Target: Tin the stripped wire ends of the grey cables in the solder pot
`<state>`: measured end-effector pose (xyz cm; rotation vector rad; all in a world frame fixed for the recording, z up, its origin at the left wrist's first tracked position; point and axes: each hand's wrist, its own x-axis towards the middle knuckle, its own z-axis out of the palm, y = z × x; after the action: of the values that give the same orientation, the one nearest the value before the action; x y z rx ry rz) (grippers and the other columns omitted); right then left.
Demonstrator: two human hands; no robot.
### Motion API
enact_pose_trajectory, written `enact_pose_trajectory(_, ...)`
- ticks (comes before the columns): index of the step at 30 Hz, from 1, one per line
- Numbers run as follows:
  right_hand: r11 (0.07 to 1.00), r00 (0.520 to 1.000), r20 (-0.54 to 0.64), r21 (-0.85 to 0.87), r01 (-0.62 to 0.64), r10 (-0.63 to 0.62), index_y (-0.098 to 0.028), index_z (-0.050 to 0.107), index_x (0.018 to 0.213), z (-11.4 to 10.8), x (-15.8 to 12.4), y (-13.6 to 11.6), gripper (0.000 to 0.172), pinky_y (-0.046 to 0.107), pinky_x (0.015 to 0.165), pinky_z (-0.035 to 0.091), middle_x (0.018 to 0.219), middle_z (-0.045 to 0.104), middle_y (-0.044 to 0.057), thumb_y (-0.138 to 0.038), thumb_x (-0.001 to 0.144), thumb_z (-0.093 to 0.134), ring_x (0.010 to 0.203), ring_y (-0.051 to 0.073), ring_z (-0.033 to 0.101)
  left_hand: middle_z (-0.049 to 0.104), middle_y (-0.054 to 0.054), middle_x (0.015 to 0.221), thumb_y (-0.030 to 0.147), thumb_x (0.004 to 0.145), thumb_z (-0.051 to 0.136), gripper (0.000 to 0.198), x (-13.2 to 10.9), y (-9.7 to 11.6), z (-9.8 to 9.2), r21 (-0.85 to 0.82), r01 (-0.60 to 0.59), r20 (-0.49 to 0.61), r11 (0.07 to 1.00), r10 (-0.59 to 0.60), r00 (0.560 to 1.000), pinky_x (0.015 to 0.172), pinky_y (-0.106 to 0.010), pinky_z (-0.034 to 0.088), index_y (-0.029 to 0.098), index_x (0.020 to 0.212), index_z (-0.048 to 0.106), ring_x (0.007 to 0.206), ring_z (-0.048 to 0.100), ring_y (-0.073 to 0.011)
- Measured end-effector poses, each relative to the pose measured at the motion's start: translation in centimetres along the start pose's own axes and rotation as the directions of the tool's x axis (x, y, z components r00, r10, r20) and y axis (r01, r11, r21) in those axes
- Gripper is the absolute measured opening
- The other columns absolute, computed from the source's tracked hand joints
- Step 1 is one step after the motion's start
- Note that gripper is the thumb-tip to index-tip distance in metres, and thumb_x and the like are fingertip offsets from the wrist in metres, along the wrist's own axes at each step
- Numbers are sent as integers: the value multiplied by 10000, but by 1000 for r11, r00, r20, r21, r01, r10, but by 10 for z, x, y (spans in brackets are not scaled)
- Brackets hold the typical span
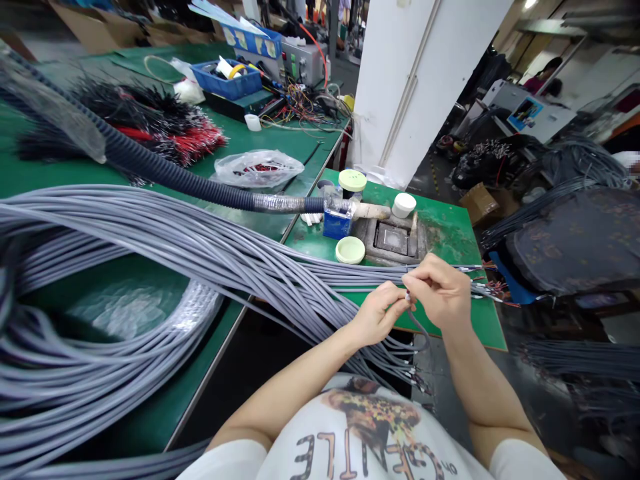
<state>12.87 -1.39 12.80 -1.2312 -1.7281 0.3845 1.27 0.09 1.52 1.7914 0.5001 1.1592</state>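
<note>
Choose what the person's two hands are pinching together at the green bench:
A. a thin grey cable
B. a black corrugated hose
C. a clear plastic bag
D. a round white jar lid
A. The left hand and right hand meet at their fingertips on a thin grey cable, which curves down below them.

My left forearm and right forearm angle inward, bare, meeting in front of my chest. My left hand curls closed, my right hand arches beside it with the wrist bent, and my fingertips pinch close together.
</note>
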Motion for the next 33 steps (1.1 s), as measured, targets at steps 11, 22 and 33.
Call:
enact_pose_trajectory(11,938,958,261,-285,196,-120,-233,695,908,-22,-11,0,132,345,658,386,614,566,-7,-328,823,661,599,154,507,641,-49,800,359,949,427,314,-15,0,-2,-18,80,-89,997,-81,993,758,-301,463,176,860,667,786,555,-163)
enact_pose_trajectory(22,943,920,391,-292,157,-33,-196,683,815,-15,-11,-6,76,291,652,352,640,573,-14,-269,819,662,647,137,516,665,-58,860,298,942,443,259,-26,11,7,93,-31,-69,995,38,997,825,-329,458,188,903,674,862,562,-183)
enact_pose_trajectory(33,937,976,106,-277,211,-189,-193,555,597,12,-22,-2,258,315,636,353,565,497,-17,-163,848,507,580,128,451,647,-69,773,329,947,426,315,-30,17,10,209,0,-128,978,28,991,743,-317,436,156,859,674,761,537,-174)
